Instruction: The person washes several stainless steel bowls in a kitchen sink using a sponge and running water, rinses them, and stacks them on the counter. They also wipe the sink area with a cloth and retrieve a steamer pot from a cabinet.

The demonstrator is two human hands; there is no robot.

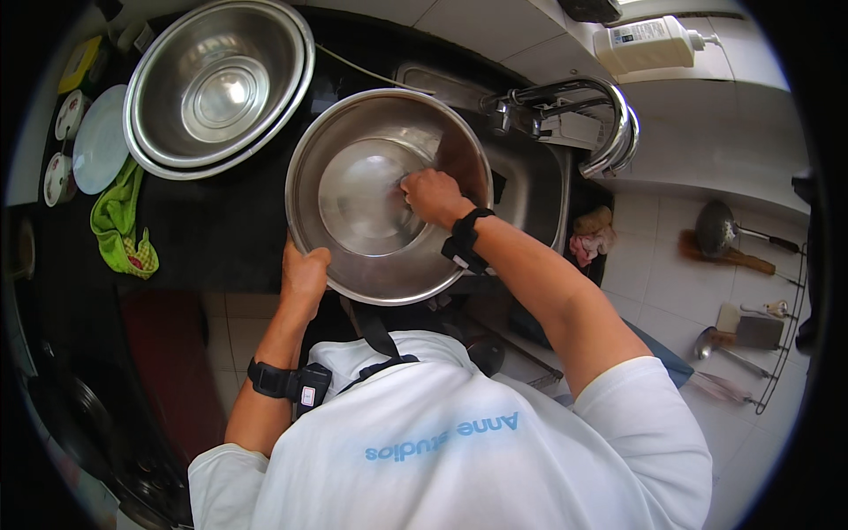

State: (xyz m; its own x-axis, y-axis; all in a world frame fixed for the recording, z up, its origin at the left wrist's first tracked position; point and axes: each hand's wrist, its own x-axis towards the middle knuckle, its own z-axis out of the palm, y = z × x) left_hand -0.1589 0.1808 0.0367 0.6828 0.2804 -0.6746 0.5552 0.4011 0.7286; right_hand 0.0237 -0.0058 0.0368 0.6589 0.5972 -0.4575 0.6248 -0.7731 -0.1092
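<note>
A large stainless steel basin (371, 265) is tilted over the left part of a sink (543, 192). My left hand (305, 275) grips its rim at the lower left, with the thumb over the edge. Inside the basin, my right hand (434, 195) is curled near the bottom, right of the middle. Something small and dark shows at its fingertips; it is blurred, and I cannot tell what it is. Reflections of the hand show on the shiny metal.
Nested steel basins (218, 86) stand at the upper left, beside a pale plate (99, 139) and a green cloth (122, 225). A chrome faucet (613, 126) arches over the sink's right side. Pink and brown cloths (591, 244) lie at its right end. Utensils hang on a wall rack (792, 318).
</note>
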